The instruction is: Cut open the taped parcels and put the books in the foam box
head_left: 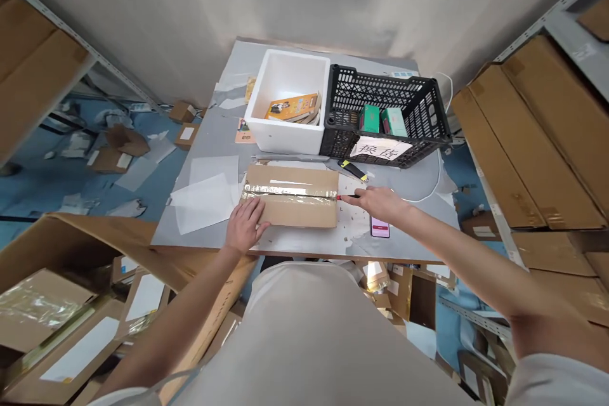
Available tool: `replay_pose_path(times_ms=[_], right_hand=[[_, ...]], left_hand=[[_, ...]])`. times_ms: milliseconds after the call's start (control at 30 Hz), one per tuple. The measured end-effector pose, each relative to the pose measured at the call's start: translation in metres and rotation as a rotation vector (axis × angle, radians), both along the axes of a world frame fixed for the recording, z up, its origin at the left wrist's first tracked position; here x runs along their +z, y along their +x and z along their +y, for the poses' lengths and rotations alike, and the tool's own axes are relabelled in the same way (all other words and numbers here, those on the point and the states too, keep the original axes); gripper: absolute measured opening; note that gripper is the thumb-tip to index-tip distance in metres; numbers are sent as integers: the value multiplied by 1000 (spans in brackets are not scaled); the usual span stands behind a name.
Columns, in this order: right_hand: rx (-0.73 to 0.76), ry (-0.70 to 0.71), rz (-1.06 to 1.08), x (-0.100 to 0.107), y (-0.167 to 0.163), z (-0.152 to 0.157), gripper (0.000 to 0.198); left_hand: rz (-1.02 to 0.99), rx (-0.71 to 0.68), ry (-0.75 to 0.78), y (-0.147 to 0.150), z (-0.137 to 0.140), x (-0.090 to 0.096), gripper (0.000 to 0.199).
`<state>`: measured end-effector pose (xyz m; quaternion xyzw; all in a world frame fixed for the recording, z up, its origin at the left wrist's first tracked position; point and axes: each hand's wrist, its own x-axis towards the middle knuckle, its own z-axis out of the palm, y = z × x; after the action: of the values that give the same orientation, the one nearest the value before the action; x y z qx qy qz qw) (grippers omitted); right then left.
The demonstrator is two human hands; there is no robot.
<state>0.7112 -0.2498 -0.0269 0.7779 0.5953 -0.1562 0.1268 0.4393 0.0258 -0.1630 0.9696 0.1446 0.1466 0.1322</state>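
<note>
A taped cardboard box (292, 210) lies on the grey table, its long side toward me. Clear tape runs along its top, and a dark line follows the middle seam. My left hand (246, 222) rests flat on the box's left end, fingers spread. At the right end, my right hand (378, 202) is closed around a slim red-and-black box cutter (339, 197). The cutter's red end meets the box's right edge at the seam; its blade cannot be made out.
Behind the box stand a white foam bin (288, 136) with booklets and a black crate (342, 146) with green boxes. A yellow-and-black cutter (353, 170), a phone (380, 226) and white sheets (204, 200) lie on the table. Cartons (533, 139) fill the right shelf.
</note>
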Motion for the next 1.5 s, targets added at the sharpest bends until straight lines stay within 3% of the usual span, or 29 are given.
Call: replay_pose_path(times_ms=[133,267,400,500,633,867,1300,1500], right_hand=[[3,9,-40,4,0,-15,76],[-98,211,128,-1,5,-54,74],[-569,572,551,-39,-11,-74,50],[-969,722,916,-75,-35,-63,56],[-1172,848,1130,-102,-61,-43,62],[-1163,879,1198,-107,-74,-46,63],[-848,688,1151,-85,-74,-67,56],[-869,557,1208,-69,-77,-77,58]], left_hand=[[34,-10,38,0,1,3,56],[64,-30,73,0,1,13,54],[85,-35,95,8,-3,31,64],[89,-43,129,24,-10,40,89],[145,-82,142,44,-24,40,110],[229,-56,138,49,-31,35,114],[287,-3,71,56,-32,38,118],[327,-1,104,56,-34,41,120]])
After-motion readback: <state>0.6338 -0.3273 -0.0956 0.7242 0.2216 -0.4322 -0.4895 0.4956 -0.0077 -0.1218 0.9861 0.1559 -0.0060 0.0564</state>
